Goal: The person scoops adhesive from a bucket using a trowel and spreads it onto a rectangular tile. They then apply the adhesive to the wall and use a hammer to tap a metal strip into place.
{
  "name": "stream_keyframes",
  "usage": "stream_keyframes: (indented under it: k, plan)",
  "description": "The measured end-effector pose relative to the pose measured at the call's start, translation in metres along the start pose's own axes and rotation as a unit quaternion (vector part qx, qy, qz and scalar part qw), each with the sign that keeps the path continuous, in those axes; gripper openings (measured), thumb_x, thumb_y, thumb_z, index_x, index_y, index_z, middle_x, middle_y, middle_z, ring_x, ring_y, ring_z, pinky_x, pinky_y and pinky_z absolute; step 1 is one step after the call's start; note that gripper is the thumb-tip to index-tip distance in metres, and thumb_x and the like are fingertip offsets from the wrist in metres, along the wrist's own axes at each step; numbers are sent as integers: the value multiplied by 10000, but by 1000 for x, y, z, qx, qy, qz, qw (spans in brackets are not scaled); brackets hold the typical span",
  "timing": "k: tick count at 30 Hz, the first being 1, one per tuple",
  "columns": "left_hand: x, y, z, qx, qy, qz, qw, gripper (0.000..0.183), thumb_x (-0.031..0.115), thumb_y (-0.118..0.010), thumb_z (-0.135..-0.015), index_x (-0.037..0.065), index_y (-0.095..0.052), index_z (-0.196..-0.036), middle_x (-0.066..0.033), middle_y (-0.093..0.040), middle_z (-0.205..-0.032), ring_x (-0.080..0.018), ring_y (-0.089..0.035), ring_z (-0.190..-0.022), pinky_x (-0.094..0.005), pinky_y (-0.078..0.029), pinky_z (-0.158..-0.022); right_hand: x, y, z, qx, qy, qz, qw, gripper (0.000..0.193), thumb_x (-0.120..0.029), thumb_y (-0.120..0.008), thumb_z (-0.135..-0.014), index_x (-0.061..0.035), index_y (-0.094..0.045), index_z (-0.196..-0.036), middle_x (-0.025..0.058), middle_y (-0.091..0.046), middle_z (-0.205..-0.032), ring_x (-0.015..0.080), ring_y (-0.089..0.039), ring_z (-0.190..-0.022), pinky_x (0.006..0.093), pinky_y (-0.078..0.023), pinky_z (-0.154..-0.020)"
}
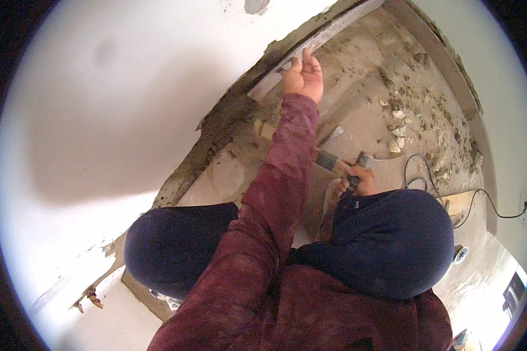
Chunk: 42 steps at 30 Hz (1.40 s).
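Observation:
My left hand reaches far forward, palm turned up and fingers loosely bent and apart. It is beside a long, pale skirting strip along the foot of the left wall; whether the fingertips touch it I cannot tell. Close to my right knee, my right hand is closed on a mallet near its dark head, the light handle pointing left to a dark end. A pale, flat-ended tool lies just beyond the mallet; my left sleeve hides part of the floor.
The white wall has a rough, broken lower edge. Stone chips and rubble lie on the dusty floor. At right, a black cable runs to the wall beside a wooden board. A disc-shaped thing shows past my right knee.

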<state>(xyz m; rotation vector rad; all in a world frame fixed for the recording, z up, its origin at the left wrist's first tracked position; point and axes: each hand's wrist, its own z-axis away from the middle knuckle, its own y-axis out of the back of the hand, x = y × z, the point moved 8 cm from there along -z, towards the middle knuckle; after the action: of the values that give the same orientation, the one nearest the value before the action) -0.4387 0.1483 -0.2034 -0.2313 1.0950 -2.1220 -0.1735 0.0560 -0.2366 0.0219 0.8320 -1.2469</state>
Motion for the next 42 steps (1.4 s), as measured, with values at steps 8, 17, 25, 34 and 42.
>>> stream_keyframes:
  k: [8, 17, 25, 34, 42]
  plan:
    - [12, 3, -4, 12, -42, -5, 999, 276, -69, -349, -836, -6, -405, -1099, -172, -536, -1056, -279, -563, -975, -404, -500, -795, 7, -46, -2, 25, -19, -73, 997, 393, -110, -485, -723, 50, -475, -1081, 80, -507, -683, 173, -460, -450, 318, -408, -426]
    - [16, 10, -7, -23, -58, -12, 998, 366, -152, -350, -757, -8, -399, -1089, -174, -526, -1095, -285, -541, -1038, -416, -476, -813, 4, -55, 2, -14, -31, -108, 994, 337, -92, -492, -736, 29, -486, -1051, 64, -503, -728, 155, -472, -530, 312, -420, -493]
    - [9, 11, -6, -41, -20, -28, 999, 303, -165, -382, -714, -30, -508, -953, -156, -563, -1089, -275, -544, -1040, -414, -474, -813, 42, -30, -32, 68, 39, -23, 997, 262, -107, -552, -754, -8, -529, -996, 49, -521, -694, 159, -489, -489, 292, -418, -427]
    - [18, 2, -11, -96, 13, -45, 994, 669, -136, -303, -819, 164, -117, -1387, -80, -263, -1405, -265, -470, -1152, -383, -482, -771, 7, -47, -21, 79, 12, -82, 993, 221, -76, -562, -742, 19, -551, -941, 90, -558, -692, 170, -496, -465, 319, -421, -415]
    - [14, 2, -4, -82, 60, -19, 995, 622, -122, -299, -827, 127, -150, -1377, -124, -360, -1345, -246, -481, -1144, -378, -474, -780, 6, -54, -13, 66, -5, -74, 995, 199, -71, -557, -751, 7, -535, -933, 73, -525, -648, 178, -501, -454, 318, -420, -412]
